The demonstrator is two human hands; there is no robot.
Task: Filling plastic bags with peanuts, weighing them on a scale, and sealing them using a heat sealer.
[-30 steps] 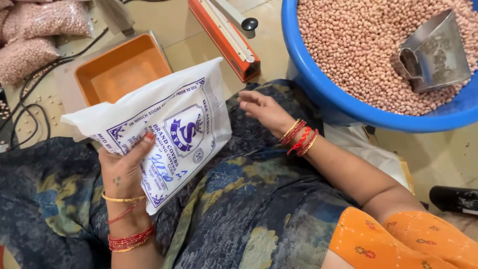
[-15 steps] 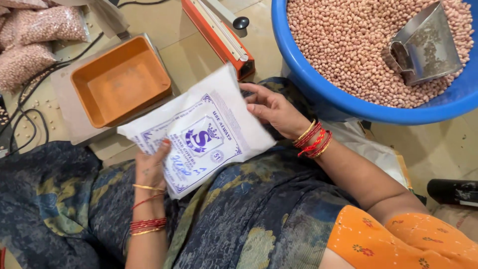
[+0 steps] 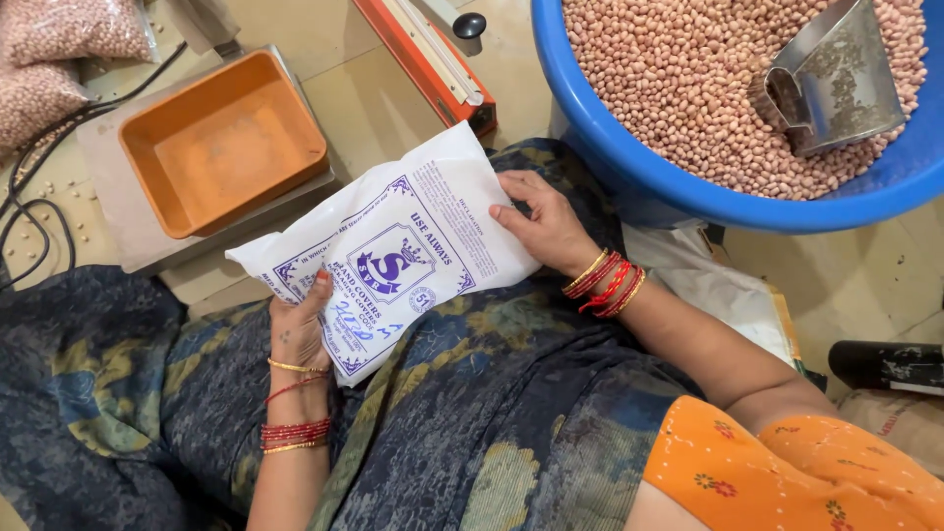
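Now fingers (image 3: pixel 317 295) pinch white bag (image 3: pixel 393 251).

I am looking down at a small floor-level packing workshop: a big blue plastic tub (image 3: pixel 629 177) is holding peanuts, an orange-handled heat sealer (image 3: pixel 423 59) is lying beside an orange weighing tray (image 3: pixel 221 147).

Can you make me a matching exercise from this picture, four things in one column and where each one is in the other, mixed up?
Things:
1. metal scoop
2. orange tray
3. white printed packet
4. filled clear bags

Places:
A. held between the left hand and right hand, over the lap
B. top left corner, beside black cables
C. lying on peanuts in the blue tub
D. on a grey platform left of the packet

Pairs: 1-C, 2-D, 3-A, 4-B
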